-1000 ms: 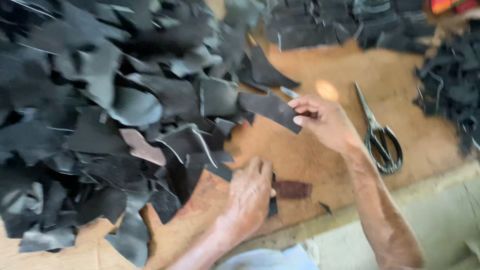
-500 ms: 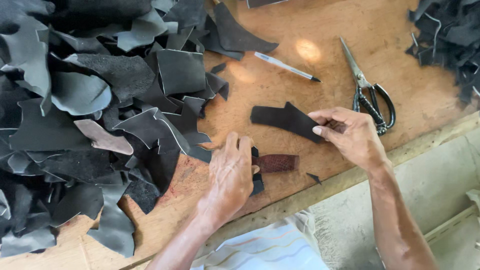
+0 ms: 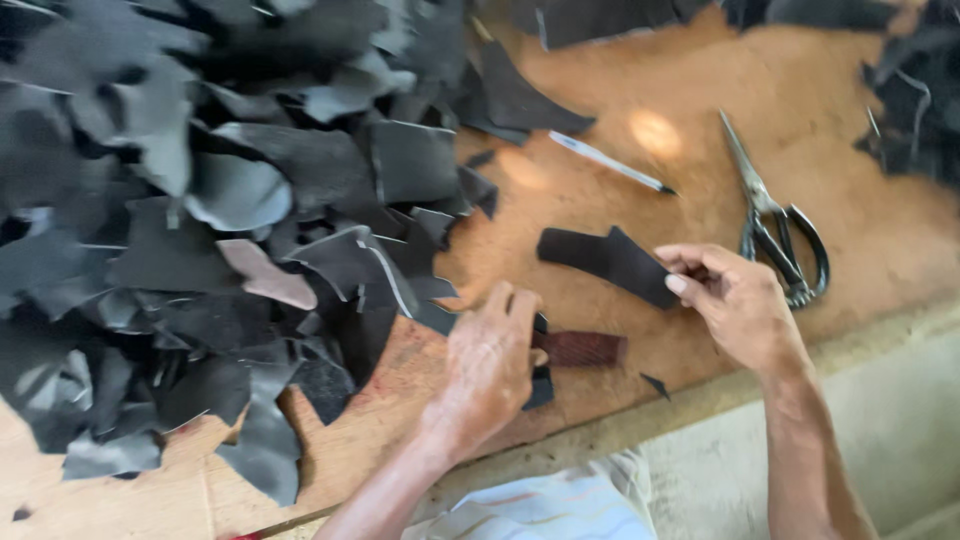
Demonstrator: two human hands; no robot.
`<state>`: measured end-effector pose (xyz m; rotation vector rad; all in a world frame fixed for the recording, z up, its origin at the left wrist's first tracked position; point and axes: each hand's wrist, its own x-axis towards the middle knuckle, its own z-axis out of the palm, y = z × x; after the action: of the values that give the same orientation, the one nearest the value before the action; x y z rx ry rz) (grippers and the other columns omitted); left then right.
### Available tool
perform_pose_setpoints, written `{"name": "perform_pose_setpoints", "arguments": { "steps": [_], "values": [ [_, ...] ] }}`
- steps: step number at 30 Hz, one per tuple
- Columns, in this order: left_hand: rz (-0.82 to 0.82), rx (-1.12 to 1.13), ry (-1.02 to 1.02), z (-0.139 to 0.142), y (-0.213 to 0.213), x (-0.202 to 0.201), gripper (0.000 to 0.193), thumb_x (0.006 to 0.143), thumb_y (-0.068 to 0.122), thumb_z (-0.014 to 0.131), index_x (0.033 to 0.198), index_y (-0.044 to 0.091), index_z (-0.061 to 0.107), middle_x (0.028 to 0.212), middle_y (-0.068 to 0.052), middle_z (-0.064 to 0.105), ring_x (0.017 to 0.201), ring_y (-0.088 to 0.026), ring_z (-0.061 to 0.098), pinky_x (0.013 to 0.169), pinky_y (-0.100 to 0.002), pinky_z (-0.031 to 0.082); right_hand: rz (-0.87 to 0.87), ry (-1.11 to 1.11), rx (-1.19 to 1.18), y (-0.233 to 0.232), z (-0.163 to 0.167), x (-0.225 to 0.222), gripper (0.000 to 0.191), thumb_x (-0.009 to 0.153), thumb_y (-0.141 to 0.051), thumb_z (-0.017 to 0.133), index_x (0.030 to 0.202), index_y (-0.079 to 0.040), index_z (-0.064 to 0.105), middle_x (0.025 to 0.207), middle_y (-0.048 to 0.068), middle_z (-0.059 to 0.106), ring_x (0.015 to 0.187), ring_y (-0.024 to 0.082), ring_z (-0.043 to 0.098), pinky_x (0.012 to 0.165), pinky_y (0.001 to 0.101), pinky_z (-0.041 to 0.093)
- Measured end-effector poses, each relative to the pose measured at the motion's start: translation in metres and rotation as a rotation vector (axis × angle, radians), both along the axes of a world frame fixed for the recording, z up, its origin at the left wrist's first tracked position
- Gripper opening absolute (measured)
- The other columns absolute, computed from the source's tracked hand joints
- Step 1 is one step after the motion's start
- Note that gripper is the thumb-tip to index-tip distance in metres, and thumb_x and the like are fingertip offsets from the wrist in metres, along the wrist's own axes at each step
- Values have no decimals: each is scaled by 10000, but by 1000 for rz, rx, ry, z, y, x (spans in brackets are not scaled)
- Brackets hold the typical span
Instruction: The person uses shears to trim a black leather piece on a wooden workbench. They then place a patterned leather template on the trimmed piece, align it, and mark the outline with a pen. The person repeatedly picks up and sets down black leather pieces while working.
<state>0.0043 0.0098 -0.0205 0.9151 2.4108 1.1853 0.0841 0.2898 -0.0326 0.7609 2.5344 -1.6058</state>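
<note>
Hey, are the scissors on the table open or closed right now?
Closed. The scissors lie flat on the wooden table, blades together in one narrow point, loop handles side by side, just beyond the right hand.

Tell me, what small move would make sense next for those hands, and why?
Probably lower the black leather piece flat onto the wooden board: the right hand pinches only its end, while the left hand presses a dark reddish strip beside it.

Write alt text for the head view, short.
A person's right hand pinches a dark leather scrap over a wooden table, while the left hand presses on a reddish-brown strip. A scrap pile, scissors and pen lie around.
</note>
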Motion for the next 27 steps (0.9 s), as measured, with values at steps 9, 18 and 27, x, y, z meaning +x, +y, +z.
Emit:
{"name": "perform_pose_setpoints", "arguments": {
  "steps": [9,18,27],
  "values": [
    [-26,-14,0,-21,3,3,357,734,75,814,989,24,569,991,-177,575,875,-411,603,725,-508,439,243,84,-236,-34,23,-54,208,956,-15,633,1149,12,704,1076,21,710,980,97,618,885,262,502],
    [-12,124,42,-35,1,7,376,729,87,831,988,42,561,981,-146,539,859,-359,580,707,-487,429,582,576,273,-143,51,-187,419,901,-3,698,1300,-47,577,1359,175,566,1171,297,614,899,334,554],
    [-2,110,41,-44,7,11,400,735,80,833,1027,28,565,1059,-175,559,883,-383,617,769,-508,462,785,729,690,-177,32,-285,375,735,67,701,1087,-61,719,1088,99,669,1060,325,624,923,404,525]
  ]
}}
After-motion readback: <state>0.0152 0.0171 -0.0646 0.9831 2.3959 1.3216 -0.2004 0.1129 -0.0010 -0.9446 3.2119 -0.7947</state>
